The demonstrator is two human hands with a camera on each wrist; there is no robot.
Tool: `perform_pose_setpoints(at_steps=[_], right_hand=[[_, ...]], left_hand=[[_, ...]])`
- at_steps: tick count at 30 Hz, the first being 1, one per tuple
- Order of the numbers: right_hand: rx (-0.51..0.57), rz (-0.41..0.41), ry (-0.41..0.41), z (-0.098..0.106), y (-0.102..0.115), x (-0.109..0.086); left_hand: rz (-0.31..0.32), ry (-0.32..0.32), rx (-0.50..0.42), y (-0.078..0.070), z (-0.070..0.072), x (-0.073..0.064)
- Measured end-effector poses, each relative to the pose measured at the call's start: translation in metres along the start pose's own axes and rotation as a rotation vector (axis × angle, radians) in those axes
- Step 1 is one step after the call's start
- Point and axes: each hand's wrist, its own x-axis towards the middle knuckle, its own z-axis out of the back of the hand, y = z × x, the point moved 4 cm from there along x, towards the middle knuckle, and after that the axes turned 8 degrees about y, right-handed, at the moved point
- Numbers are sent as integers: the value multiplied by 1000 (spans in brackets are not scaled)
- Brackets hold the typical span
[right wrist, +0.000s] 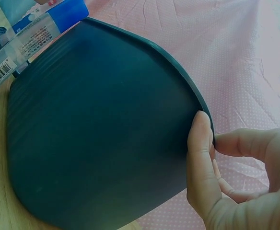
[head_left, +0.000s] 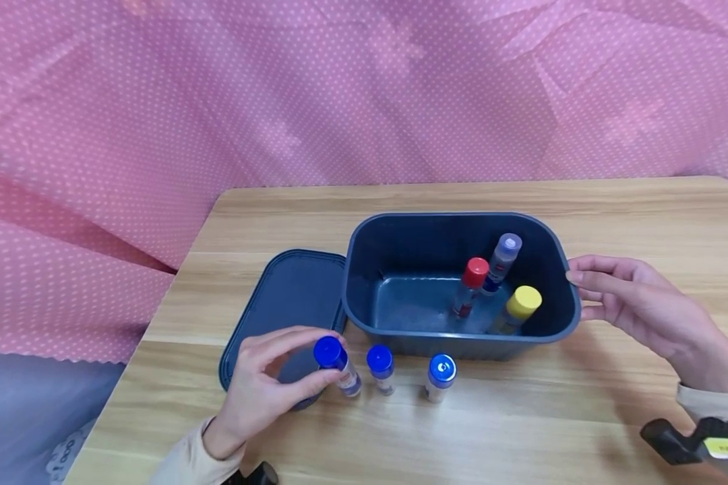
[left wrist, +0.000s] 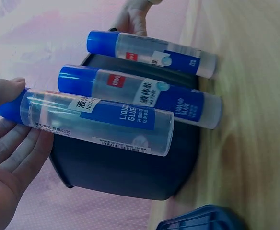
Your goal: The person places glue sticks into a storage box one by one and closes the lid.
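My left hand point(head_left: 273, 374) pinches the blue cap of a clear liquid glue bottle point(left wrist: 106, 122) between thumb and fingers. The bottle is upright, slightly tilted, in front of the box's left end. Two more blue-capped glue bottles point(head_left: 380, 364) point(head_left: 441, 374) stand to its right, along the front of a dark blue plastic box point(head_left: 412, 303). At the box's right end, my right hand point(head_left: 649, 306) pinches the rim, thumb on one side and fingers on the other. Inside the box, toward the right, are a red-capped bottle point(head_left: 476, 273), a yellow-capped bottle point(head_left: 524, 302) and an upside-down glue bottle point(head_left: 505, 254).
A dark blue lid point(head_left: 297, 289) lies left of the box, partly behind my left hand. All of this is on a wooden table point(head_left: 655, 222). Pink dotted cloth point(head_left: 340, 101) hangs behind the table and along its left side.
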Motion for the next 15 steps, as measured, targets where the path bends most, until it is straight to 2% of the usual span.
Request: perform_pose_setpoints(at_steps=[8, 15], right_hand=[[-8, 8, 10, -1, 0, 1], [-6, 11, 11, -1, 0, 0]], left_hand=[[-9, 7, 23, -6, 6, 15], [-51, 0, 14, -8, 7, 23]])
